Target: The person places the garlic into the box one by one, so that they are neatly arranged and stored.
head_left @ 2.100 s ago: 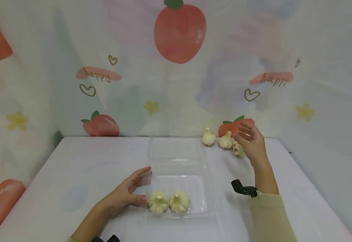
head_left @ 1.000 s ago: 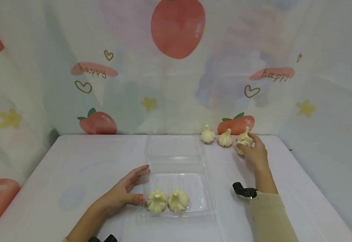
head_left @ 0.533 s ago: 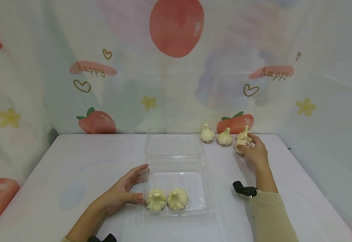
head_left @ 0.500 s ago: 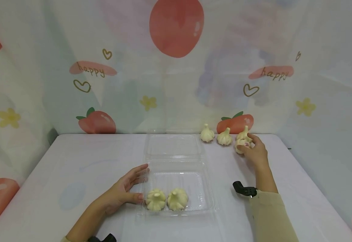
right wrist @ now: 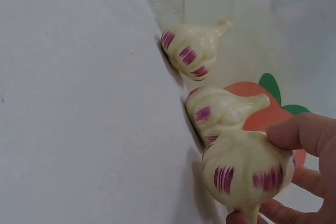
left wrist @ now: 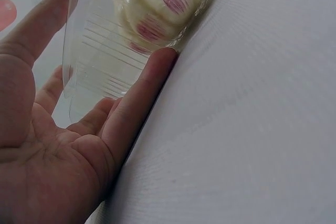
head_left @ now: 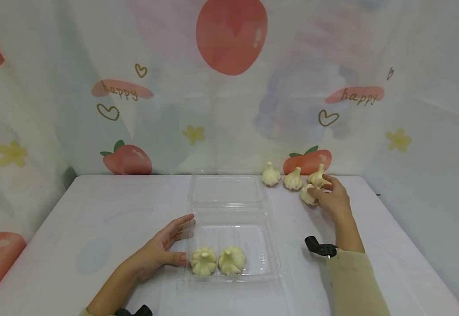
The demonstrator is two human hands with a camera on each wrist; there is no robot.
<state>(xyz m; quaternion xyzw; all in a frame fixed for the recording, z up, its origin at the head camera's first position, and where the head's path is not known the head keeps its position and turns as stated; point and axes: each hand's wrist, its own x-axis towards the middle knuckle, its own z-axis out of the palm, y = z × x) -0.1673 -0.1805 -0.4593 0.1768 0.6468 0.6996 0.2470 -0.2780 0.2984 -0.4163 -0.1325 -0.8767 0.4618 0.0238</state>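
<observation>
My right hand (head_left: 335, 199) holds a garlic bulb (head_left: 309, 194) at the back right of the table. In the right wrist view this garlic bulb (right wrist: 244, 163), cream with purple streaks, sits between thumb and fingers, its stem pointing down in the picture. Just behind it stands another garlic bulb (head_left: 318, 175), partly covered by my fingers. My left hand (head_left: 156, 252) rests against the left side of a clear plastic container (head_left: 267, 245), fingers fairly straight. Two garlic bulbs, a left one (head_left: 203, 261) and a right one (head_left: 232, 260), sit at its near side.
Two further garlic bulbs, one at the rear edge (head_left: 270, 174) and one beside it (head_left: 293, 179), stand left of my right hand. The container's clear lid (head_left: 227, 191) lies folded back toward the patterned backdrop (head_left: 229, 123). White cloth covers the table (head_left: 134, 197).
From above the bulbs, my right hand came down and took hold of one. That garlic bulb has since shifted slightly left and nearer, uncovering more of the one behind. My left hand stays put.
</observation>
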